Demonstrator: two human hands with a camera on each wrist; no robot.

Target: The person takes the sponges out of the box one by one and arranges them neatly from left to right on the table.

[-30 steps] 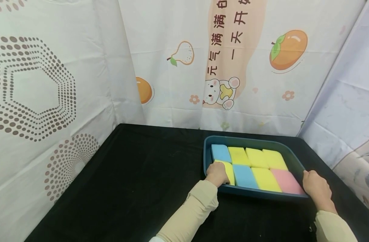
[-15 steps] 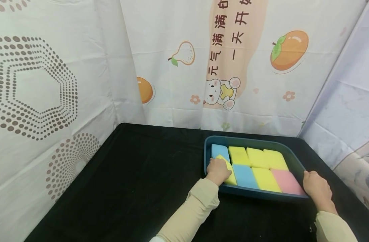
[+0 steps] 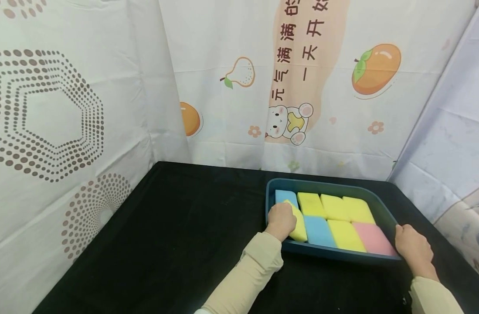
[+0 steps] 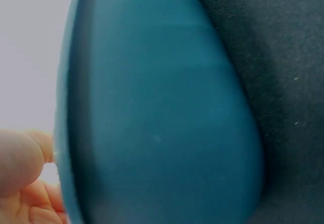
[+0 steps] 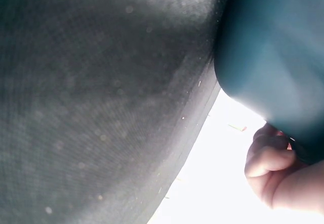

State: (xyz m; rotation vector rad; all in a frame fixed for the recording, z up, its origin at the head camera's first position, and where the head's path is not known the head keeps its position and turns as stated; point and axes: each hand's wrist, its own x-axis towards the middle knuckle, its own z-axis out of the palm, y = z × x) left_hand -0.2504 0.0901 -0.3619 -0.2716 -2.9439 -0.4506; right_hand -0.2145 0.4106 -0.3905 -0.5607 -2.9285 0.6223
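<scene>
In the head view a dark blue-green tray (image 3: pixel 325 253) holds two rows of sponges. At its front left corner my left hand (image 3: pixel 281 221) grips a yellow sponge (image 3: pixel 300 226), which sits tilted against its neighbours. Those fingers partly cover the sponge. My right hand (image 3: pixel 413 246) holds the tray's right rim near the front corner. The left wrist view shows the tray's outer wall (image 4: pixel 162 102), with part of the left hand (image 4: pixel 25 178) beyond the rim; the sponge is hidden there. Curled fingers of the right hand (image 5: pixel 276 168) meet the tray's edge in the right wrist view.
Beside the gripped sponge lie a blue sponge (image 3: pixel 319 231), a yellow one (image 3: pixel 345 235) and a pink one (image 3: pixel 374 239). Another blue sponge (image 3: pixel 285 196) and several yellow ones form the back row. Black cloth (image 3: pixel 184 226) covers the table; printed curtains (image 3: pixel 223 109) enclose it.
The yellow sponge under my left hand has turned from lying level to tilted, its far corner raised. The left hand has shifted slightly up and back. My right hand stays on the rim.
</scene>
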